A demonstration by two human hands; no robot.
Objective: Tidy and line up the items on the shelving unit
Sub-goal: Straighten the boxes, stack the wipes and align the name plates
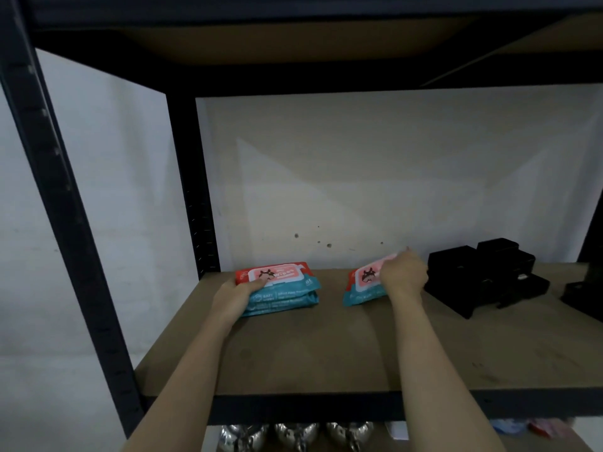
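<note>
Teal-and-red wet-wipe packs, soft and likely squashy: left hand (239, 293) clasps the stacked pair (284, 295), right hand (403, 272) grips the single pack (362, 287) by its end.

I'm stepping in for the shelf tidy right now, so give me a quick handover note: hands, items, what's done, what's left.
Left hand grips the stacked pair of wet-wipe packs at the shelf's back left.
Right hand holds a single wipe pack, tilted, apart from the stack.
Black boxes sit in a loose cluster at the right.
Done: two packs stacked.
Left: square up the single pack beside or on the stack, then line up the boxes.
</note>
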